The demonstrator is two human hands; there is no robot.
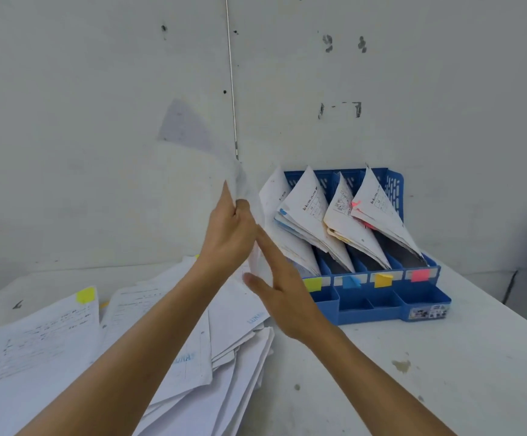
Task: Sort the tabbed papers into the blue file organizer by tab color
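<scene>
White paper, a single blurred sheet [193, 171], is held raised by the left hand [229, 237], which pinches its edge just beside the blue file organizer [366, 305]. The right hand [282, 297] is set straight-fingered against the sheet's lower part. Loose tabbed papers [51, 341] (one yellow tab [85, 294] shows) are piled on the table [444, 372].

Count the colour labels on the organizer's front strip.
4, left to right along the strip: yellow-green label, blue label, orange label, pink label. The right hand covers the strip's left end, so another may be hidden.
</scene>
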